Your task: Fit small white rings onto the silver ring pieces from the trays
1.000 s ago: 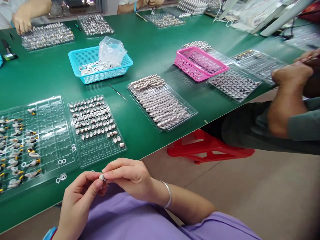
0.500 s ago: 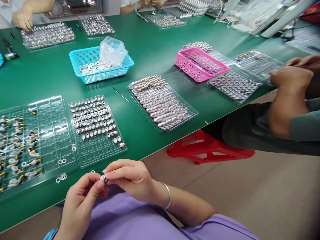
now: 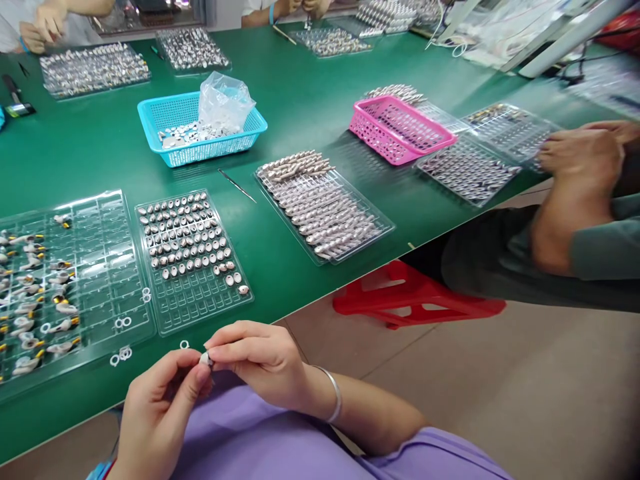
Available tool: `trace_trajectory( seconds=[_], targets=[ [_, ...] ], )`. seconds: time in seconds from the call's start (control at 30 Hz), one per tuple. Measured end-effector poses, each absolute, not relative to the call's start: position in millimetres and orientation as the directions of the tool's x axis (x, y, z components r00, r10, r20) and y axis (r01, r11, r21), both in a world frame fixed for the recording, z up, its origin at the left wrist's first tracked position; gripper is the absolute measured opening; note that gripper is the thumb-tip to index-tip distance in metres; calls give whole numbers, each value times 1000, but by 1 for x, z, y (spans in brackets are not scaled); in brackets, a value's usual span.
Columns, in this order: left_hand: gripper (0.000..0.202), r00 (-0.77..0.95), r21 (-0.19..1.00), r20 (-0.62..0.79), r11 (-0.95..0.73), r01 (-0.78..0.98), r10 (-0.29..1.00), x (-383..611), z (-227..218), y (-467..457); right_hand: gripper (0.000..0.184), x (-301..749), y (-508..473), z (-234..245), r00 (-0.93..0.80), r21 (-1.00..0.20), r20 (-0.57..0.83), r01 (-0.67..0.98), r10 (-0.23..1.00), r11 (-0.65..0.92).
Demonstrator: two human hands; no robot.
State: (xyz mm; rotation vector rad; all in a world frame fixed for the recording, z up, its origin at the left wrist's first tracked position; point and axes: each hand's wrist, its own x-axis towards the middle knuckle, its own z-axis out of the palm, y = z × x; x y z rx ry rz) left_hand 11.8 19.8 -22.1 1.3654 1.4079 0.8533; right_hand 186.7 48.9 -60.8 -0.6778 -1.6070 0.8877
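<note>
Just past the table's front edge, a small white earbud part (image 3: 205, 359) is pinched between my two hands. My left hand (image 3: 163, 400) grips it between thumb and forefinger. The fingertips of my right hand (image 3: 263, 360) press on it from the other side and cover much of it. Close above my fingers, a white ring (image 3: 185, 345) lies on the table. Beyond it is a clear tray (image 3: 183, 303) with rows of small oval earbud shells. At left, a larger clear tray (image 3: 103, 267) bears white earbud pieces with yellow ends, and several loose white rings (image 3: 121, 355) lie by its edge.
Tweezers (image 3: 237, 186) lie behind the shell tray. A blue basket (image 3: 215, 148) holds white parts and a plastic bag. To the right are a tray of stem-shaped parts (image 3: 325, 213), a pink basket (image 3: 385, 143), a red stool (image 3: 415, 300) and a co-worker's hands (image 3: 583, 157).
My hands stay almost still on the earbud part. At the far left, a co-worker's hand has drawn back from a tray; the right-hand co-worker's hands have shifted slightly.
</note>
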Motion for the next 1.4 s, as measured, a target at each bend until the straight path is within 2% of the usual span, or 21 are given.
trace_trajectory(
  seconds=[0.23,0.37,0.63,0.83,1.07,1.17,1.3,1.4],
  targets=[
    [13,87,950,-172,142,280,981,11,-23,18,10,187,49,-61,-227,-861,503,-46,834,507],
    [18,128,953,-207,170,252,970,10,-25,18,12,188,49,-62,-222,-841,534,-40,816,540],
    [21,186,918,-188,105,383,964,11,-19,22,17,193,48,-62,-286,-815,552,16,783,580],
    [27,246,933,-314,250,261,917,9,-19,23,15,196,49,-62,-300,-781,591,18,749,624],
    [15,185,918,-126,44,394,975,14,-16,20,15,195,50,-57,-278,-817,556,-10,783,576],
    [16,192,920,-107,24,392,976,13,-14,20,13,193,49,-58,-259,-844,529,-62,808,532],
    [19,210,920,-124,33,391,970,13,-16,21,16,193,48,-60,-270,-789,589,10,761,614],
    [12,184,893,-47,-41,448,982,12,-17,21,17,194,47,-60,-283,-776,597,35,750,630]
  ],
)
